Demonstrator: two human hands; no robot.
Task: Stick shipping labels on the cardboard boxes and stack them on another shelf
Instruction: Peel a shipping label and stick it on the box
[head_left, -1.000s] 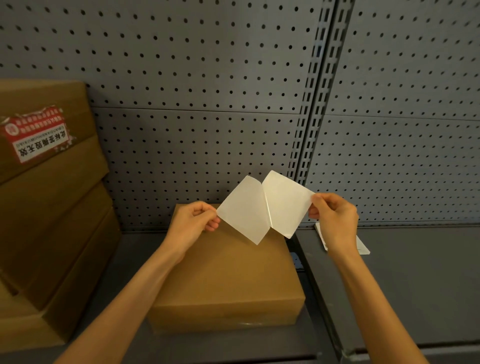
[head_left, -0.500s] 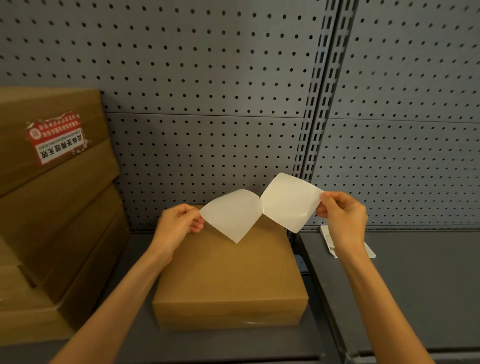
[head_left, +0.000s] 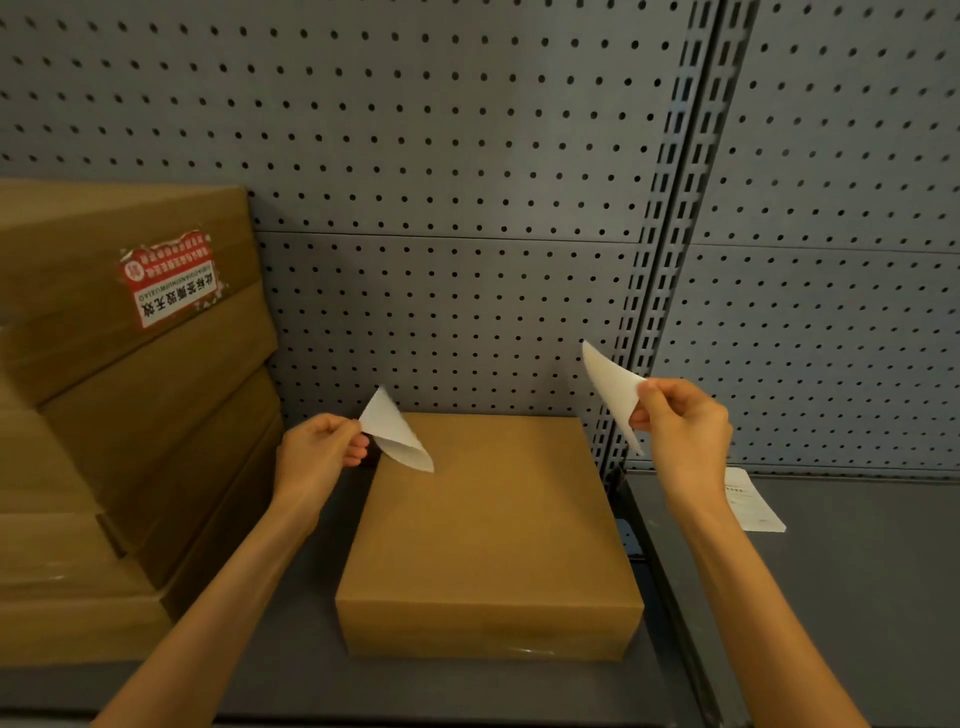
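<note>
Two white sheets, joined before, now apart — left hand (head_left: 317, 449) pinches one (head_left: 397, 439), right hand (head_left: 683, 426) the other (head_left: 613, 387).

Your grey metal shelf (head_left: 291, 670) carries a plain brown cardboard box (head_left: 493, 540), stacked brown cartons (head_left: 130, 441) left; a white printed sheet (head_left: 753, 501) lies on the right shelf (head_left: 857, 597).

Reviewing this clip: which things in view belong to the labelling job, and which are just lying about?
Job:
left hand, pinching a white sheet
right hand, pinching another sheet
box, no label showing
paper on the right shelf, possibly

Lying about:
stacked boxes
red sticker
pegboard
</note>
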